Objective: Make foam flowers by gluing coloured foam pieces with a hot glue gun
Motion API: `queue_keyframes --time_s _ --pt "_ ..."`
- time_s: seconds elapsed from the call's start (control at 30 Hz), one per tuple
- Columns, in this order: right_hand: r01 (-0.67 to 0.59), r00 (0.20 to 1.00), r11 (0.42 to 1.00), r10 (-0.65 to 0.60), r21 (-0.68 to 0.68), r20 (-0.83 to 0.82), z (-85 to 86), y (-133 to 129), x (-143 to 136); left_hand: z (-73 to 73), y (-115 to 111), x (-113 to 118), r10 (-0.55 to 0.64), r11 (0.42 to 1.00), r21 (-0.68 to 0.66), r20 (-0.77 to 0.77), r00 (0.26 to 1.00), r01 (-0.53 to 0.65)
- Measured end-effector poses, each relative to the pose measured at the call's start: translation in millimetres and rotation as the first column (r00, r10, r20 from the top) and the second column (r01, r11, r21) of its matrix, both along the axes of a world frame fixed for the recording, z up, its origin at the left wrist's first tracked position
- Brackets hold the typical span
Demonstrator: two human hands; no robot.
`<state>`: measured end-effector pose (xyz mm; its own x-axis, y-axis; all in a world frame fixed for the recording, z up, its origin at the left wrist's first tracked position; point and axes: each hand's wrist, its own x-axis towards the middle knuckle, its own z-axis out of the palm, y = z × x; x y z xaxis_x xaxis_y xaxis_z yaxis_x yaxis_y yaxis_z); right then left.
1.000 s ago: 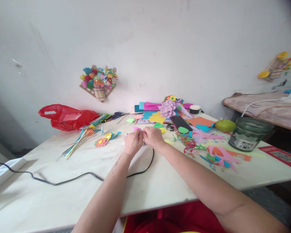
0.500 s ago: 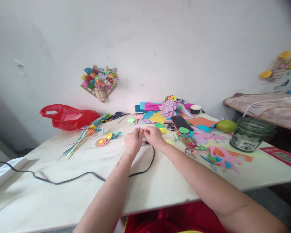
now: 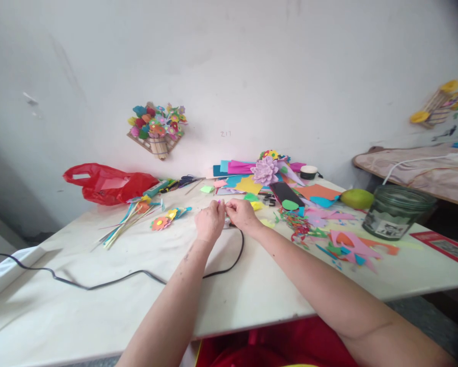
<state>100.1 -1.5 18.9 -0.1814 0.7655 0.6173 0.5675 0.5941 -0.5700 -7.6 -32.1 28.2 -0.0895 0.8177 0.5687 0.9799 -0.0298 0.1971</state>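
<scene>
My left hand [image 3: 210,222] and my right hand [image 3: 242,214] meet fingertip to fingertip above the middle of the white table [image 3: 137,316]. Both are closed in a pinch. A speck of purple shows at the left fingertips, but the fingers hide most of it and I cannot tell its kind. Under the hands sits a small pale object [image 3: 227,223], largely covered, where a black cord [image 3: 241,250] ends. Left of the hands lie foam flowers [image 3: 160,223] in orange, yellow and blue. Green and yellow foam pieces [image 3: 256,205] are just beyond the right hand.
Left stand a red plastic bag [image 3: 110,183], a bundle of thin stems [image 3: 122,227] and a white power strip [image 3: 15,270]. Right are a phone [image 3: 284,193], foam scraps [image 3: 353,247], a green fruit [image 3: 356,199] and a dark green tub [image 3: 395,214]. A lilac flower [image 3: 265,171] rests on coloured sheets behind.
The hands stay almost in place; the fingertips shift very slightly, and a little more of the pale object shows between them. Nothing else on the table has moved.
</scene>
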Motion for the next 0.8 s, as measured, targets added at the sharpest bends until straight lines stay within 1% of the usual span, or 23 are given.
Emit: queue_keyframes --time_s 0.17,0.23,0.3,0.37,0.5,0.67,0.8 --pt "-0.037 0.998 0.998 0.035 -0.041 -0.043 0.3 -0.2 -0.6 -0.4 0.9 -0.8 -0.023 1.000 0.005 -0.050 0.998 0.023" --pt "-0.030 0.999 0.999 0.030 -0.020 -0.022 3.2 -3.3 -0.7 -1.0 1.4 -2.8 -0.036 0.999 0.027 -0.074 0.997 0.038" --pt "0.007 0.999 1.000 -0.008 0.029 0.039 7.1 -8.1 -1.0 -1.6 1.8 -4.6 -0.046 0.997 0.050 -0.092 0.995 0.051" --pt "0.072 0.990 0.994 -0.082 0.083 0.119 10.8 -13.4 -1.7 -1.9 1.7 -5.4 -0.054 0.996 0.068 -0.106 0.993 0.062" --pt "0.184 0.945 0.971 -0.217 0.153 0.245 15.9 -21.1 -3.1 -2.4 0.2 -2.5 -0.048 0.996 0.072 -0.131 0.990 0.058" --pt "0.199 0.904 0.941 -0.284 0.274 0.319 19.4 -21.6 -0.6 -4.0 -2.6 3.0 0.006 0.996 0.087 -0.120 0.993 0.005" --pt "0.218 0.895 0.939 -0.301 0.265 0.329 20.7 -18.3 3.8 -5.4 -3.5 2.4 0.048 0.995 0.094 -0.113 0.992 -0.037"
